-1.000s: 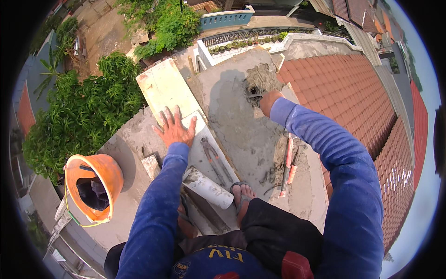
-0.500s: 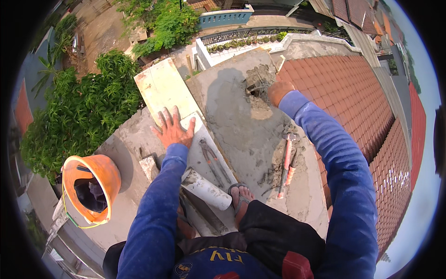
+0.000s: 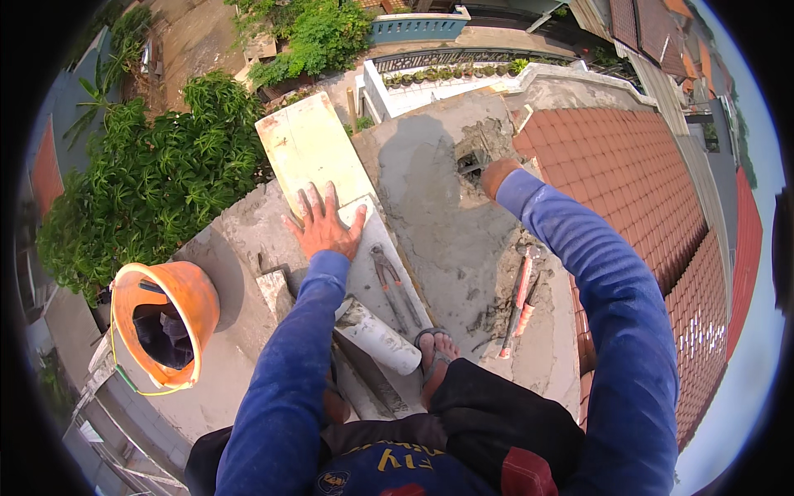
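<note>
My left hand [image 3: 325, 227] lies flat with fingers spread on a pale board [image 3: 310, 153], where a white panel [image 3: 364, 217] meets it. My right hand [image 3: 500, 176] is closed at the right edge of a rough hole [image 3: 473, 164] in the grey concrete slab [image 3: 422, 202]. Its fingers point away, so whatever they grip is hidden. On the white panel rest pincers [image 3: 394, 288] with orange-red grips, jaws pointing away from me. A red-handled hammer [image 3: 524, 277] lies on the slab to the right, beside an orange-handled tool [image 3: 524, 319].
A white pipe [image 3: 382, 341] smeared with cement lies by my sandalled foot [image 3: 436, 351]. At the left stands an orange bucket [image 3: 203, 307] with dark contents. The ledge drops off toward leafy trees [image 3: 165, 165]; red roof tiles [image 3: 616, 165] slope away at the right.
My right hand has shifted slightly left, closer to the hole's middle. The whole view has swung a little; my left hand stays flat on the boards.
</note>
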A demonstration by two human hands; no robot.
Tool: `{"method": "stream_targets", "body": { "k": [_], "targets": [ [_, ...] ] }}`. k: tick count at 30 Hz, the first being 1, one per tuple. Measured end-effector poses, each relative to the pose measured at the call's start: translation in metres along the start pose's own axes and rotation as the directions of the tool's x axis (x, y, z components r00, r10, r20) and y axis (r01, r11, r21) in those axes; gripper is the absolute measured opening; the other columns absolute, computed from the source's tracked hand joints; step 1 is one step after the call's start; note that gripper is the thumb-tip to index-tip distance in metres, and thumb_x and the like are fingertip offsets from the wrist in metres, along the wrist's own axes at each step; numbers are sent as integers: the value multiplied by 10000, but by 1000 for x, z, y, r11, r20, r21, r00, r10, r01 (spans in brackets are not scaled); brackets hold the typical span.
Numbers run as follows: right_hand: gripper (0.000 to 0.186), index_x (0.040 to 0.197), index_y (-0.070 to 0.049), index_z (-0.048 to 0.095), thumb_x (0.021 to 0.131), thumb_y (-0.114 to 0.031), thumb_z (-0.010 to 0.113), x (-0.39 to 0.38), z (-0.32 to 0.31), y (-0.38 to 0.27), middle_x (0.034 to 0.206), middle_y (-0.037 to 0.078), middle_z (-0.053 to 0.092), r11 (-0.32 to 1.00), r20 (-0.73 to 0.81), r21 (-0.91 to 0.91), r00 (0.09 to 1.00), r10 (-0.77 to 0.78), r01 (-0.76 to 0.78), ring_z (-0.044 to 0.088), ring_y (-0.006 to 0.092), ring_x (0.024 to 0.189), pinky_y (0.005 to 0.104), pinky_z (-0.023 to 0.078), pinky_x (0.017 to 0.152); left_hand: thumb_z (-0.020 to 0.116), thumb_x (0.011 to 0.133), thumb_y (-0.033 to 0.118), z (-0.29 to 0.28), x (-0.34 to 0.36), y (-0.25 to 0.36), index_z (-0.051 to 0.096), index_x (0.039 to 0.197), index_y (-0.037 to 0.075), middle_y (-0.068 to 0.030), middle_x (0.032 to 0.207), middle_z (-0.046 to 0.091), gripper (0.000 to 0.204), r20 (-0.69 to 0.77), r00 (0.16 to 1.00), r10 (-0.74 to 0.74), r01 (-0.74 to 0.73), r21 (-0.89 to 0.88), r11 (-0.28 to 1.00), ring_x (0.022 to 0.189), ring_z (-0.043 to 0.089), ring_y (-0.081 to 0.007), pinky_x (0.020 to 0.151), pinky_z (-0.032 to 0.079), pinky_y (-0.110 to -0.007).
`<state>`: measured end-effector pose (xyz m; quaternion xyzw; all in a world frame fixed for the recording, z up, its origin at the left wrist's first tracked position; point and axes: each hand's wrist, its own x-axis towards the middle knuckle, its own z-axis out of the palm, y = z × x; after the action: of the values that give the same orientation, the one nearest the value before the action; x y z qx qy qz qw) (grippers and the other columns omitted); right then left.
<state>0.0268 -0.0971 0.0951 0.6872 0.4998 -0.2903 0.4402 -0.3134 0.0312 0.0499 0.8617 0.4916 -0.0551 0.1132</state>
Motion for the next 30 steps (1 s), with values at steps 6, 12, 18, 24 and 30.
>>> {"method": "stream_targets", "body": {
  "k": [6,12,18,24,30],
  "targets": [
    [348,1123,-79,790,798,-197,752,-42,-20,-13,1202,117,759,993,64,109,997,40,-47,727,302,1132,432,586,915,415,938,775,-2,1,4,317,1635,249,-133,1716,222,879,18,1000,-14,14,20,1000,1601,131,-328,1245,-47,-669],
    [279,950,-21,799,712,-148,729,-32,20,12,1051,175,772,938,-26,346,999,35,-24,752,359,1000,455,599,825,411,936,775,-6,0,5,285,1647,263,-109,1726,200,886,54,998,-31,29,34,999,1608,100,-307,1257,-52,-652],
    [289,968,-14,792,796,-210,668,-32,-42,-3,1018,183,768,986,16,167,999,-28,25,747,377,952,479,586,817,440,959,733,0,0,2,334,1629,236,-129,1707,256,841,-45,999,-1,4,63,998,1598,156,-325,1246,-18,-671],
    [379,1063,3,764,872,-300,638,-64,-4,35,1056,211,754,987,185,144,977,-104,78,724,390,1026,487,563,886,416,943,767,-5,1,6,318,1635,249,-115,1714,240,870,20,1000,-18,17,42,999,1602,133,-314,1255,-34,-655],
    [481,1049,59,728,927,-397,636,-138,20,46,1058,263,734,887,91,462,995,-43,-4,702,424,1030,500,551,882,402,921,795,-9,1,7,280,1648,275,-97,1726,204,901,69,997,-43,40,50,998,1610,90,-299,1266,-57,-634]
  ]
}}
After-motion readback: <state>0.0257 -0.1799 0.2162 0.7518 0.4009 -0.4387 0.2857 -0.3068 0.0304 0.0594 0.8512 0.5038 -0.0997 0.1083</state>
